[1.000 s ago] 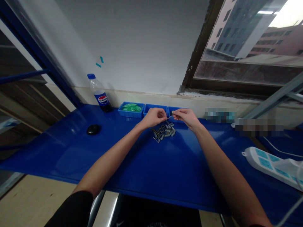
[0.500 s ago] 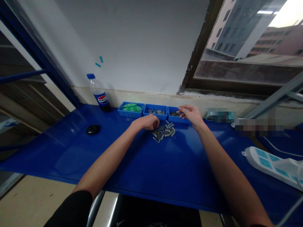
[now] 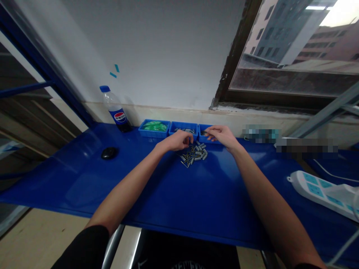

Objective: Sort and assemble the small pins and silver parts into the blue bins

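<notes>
The left hand (image 3: 178,140) has a loosely curled grip with a small gap, over the left side of the loose thin pins (image 3: 187,158) and short metal tubes (image 3: 198,158) near the counter's (image 3: 168,194) far edge; whether it has hold of anything, I cannot tell. The right hand's (image 3: 223,135) grip is nearly closed at the right box (image 3: 204,139); its contents are unclear. Pins and tubes lie mixed, so fingertips could snag 2 together, or a brushed tube could roll.
</notes>
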Available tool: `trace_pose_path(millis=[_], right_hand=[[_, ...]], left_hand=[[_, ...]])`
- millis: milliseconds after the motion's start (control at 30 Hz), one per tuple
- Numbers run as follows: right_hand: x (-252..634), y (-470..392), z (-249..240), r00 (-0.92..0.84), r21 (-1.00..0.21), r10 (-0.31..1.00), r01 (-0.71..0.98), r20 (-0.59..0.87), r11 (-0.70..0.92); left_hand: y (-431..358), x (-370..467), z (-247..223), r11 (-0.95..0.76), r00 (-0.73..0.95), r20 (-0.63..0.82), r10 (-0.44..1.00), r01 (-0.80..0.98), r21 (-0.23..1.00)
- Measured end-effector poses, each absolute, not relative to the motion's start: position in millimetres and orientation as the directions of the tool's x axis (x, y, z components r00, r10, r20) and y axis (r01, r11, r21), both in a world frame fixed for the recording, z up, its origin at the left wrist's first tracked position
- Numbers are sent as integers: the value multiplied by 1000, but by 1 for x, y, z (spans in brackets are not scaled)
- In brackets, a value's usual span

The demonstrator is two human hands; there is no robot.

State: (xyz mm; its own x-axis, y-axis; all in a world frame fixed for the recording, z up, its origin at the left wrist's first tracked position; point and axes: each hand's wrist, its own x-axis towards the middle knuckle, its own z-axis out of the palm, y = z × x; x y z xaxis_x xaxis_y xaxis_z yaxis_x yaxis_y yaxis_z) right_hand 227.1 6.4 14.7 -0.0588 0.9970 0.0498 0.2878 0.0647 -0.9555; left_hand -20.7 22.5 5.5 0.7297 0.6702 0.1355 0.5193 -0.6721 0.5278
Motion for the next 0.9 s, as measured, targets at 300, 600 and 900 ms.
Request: trace_pose_path(millis=[300,600,900], right_hand=[[224,-1,10,-317,-986,946,167,-61,-7],[215,-5,11,-306,-991,948,125,-82,-45],[213,-6,10,-284,-997,957,71,-56,-37]], left_hand=[[17,-14,18,-692,590,415,693,383,612],[13,-11,21,-691,574,427,699,386,611],[9,-8,23,-659,568,400,719,375,652]])
